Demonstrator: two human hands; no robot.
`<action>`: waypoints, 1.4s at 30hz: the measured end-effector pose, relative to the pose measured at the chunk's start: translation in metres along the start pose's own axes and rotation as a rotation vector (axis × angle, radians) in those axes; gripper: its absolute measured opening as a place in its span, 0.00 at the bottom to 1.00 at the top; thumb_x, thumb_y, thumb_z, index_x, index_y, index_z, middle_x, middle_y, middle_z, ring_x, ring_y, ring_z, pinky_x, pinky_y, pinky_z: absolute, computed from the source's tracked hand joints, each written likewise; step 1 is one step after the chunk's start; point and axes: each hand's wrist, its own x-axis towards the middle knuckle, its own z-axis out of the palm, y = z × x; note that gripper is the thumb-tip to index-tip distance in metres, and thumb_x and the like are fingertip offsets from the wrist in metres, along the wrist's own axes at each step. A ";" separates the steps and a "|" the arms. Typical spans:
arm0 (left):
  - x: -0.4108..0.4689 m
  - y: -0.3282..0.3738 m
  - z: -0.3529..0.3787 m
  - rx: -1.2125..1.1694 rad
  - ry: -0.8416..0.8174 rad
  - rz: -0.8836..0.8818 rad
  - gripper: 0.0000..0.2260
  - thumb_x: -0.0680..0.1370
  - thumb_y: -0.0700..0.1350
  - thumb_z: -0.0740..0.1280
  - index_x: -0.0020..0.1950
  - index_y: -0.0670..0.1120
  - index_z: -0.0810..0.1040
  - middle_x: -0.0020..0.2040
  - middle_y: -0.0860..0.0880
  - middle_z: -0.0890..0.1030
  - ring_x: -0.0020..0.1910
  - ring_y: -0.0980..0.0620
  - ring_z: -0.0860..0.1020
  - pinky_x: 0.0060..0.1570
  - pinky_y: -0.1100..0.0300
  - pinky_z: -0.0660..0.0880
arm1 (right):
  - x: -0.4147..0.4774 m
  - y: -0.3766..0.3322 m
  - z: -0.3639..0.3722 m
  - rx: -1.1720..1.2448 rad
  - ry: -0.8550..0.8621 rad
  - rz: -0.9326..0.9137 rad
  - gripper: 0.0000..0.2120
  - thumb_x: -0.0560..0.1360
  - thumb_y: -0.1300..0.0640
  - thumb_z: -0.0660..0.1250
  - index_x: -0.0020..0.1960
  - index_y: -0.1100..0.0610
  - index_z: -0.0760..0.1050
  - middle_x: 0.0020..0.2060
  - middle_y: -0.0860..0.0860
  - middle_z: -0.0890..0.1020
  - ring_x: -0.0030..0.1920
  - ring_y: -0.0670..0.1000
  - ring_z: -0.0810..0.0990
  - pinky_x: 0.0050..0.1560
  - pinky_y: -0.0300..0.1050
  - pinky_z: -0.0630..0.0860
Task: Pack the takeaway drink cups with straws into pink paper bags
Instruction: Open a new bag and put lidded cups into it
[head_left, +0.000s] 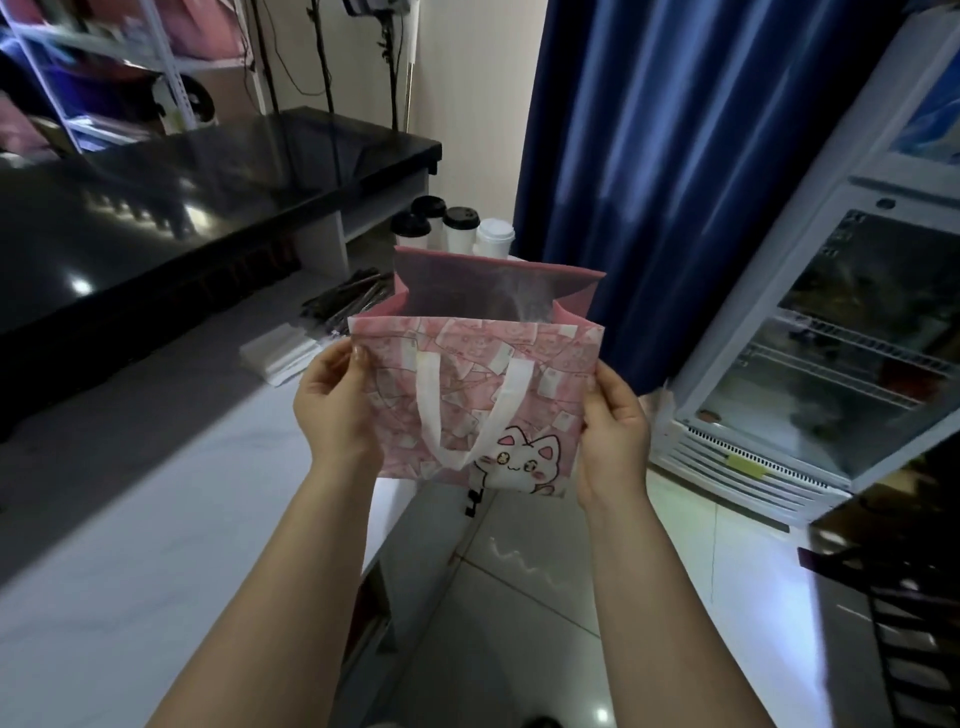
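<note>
**Pink bag held open between both hands**

Head view: the pink paper bag printed with a white cartoon cat was held up in the air with its mouth spread open. The left hand pinched the bag's near panel at its left edge, thumb on the printed face. The right hand gripped the same panel at its right edge. The bag's flat white loop handle hung down the panel between the two hands. Just beyond the bag's far rim stood four white takeaway cups, three with black lids and one with a white lid. A blurred pile of dark sticks, probably wrapped straws, lay on the pale marble-look counter, beyond the left hand. To the right of the right hand stood a white glass-door fridge.
</note>
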 end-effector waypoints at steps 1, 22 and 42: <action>0.007 -0.006 0.008 0.007 0.018 0.010 0.05 0.77 0.40 0.70 0.45 0.50 0.82 0.39 0.57 0.83 0.39 0.60 0.81 0.50 0.56 0.80 | 0.017 0.004 0.002 0.025 -0.019 0.031 0.09 0.79 0.61 0.65 0.55 0.51 0.81 0.50 0.49 0.86 0.53 0.51 0.84 0.52 0.47 0.81; 0.008 -0.070 0.014 -0.009 0.642 0.347 0.14 0.79 0.39 0.67 0.41 0.55 0.85 0.39 0.57 0.82 0.43 0.55 0.80 0.50 0.52 0.79 | 0.170 0.082 0.097 -0.089 -0.714 0.204 0.10 0.81 0.61 0.61 0.50 0.49 0.79 0.47 0.48 0.84 0.48 0.46 0.83 0.43 0.37 0.79; -0.010 -0.043 -0.023 0.240 0.754 0.399 0.08 0.75 0.42 0.73 0.52 0.52 0.82 0.48 0.53 0.85 0.51 0.56 0.82 0.50 0.64 0.79 | 0.154 0.102 0.146 -0.214 -0.912 0.049 0.12 0.77 0.61 0.68 0.53 0.45 0.74 0.52 0.46 0.81 0.54 0.43 0.80 0.56 0.44 0.78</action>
